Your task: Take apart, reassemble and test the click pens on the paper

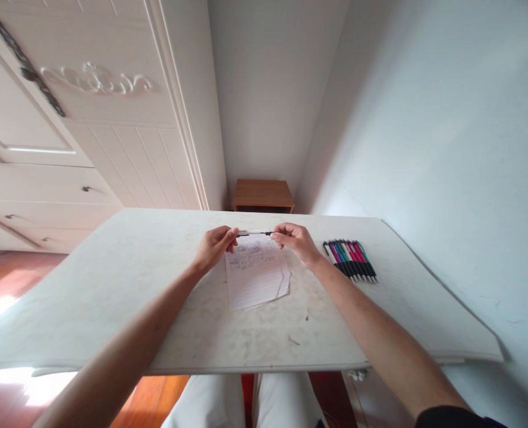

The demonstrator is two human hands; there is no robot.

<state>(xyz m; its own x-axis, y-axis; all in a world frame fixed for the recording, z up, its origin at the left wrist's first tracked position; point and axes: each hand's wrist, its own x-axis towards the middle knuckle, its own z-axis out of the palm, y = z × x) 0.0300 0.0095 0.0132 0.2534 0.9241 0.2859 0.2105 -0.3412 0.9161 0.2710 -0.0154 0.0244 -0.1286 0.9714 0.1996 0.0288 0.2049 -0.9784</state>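
Note:
Above the far half of the table, both hands hold a pen (pixel 251 232) level between them. My left hand (pixel 219 242) pinches the end with the white barrel. The black end sits between the thumb and fingers of my right hand (pixel 294 239). A thin stretch shows between the white part and the black part; whether the two are joined there I cannot tell. Beneath the hands lie sheets of lined paper (pixel 255 279) with blue scribbles on the upper part and a torn lower right corner. To the right of my right hand, several pens (pixel 351 260) lie side by side in a row.
The white table (pixel 184 333) spans the view, with small scraps near its front edge. A pale wall (pixel 446 148) runs along the right. At the left stands a white cabinet (pixel 112 148). A small wooden stand (pixel 264 193) is beyond the far edge.

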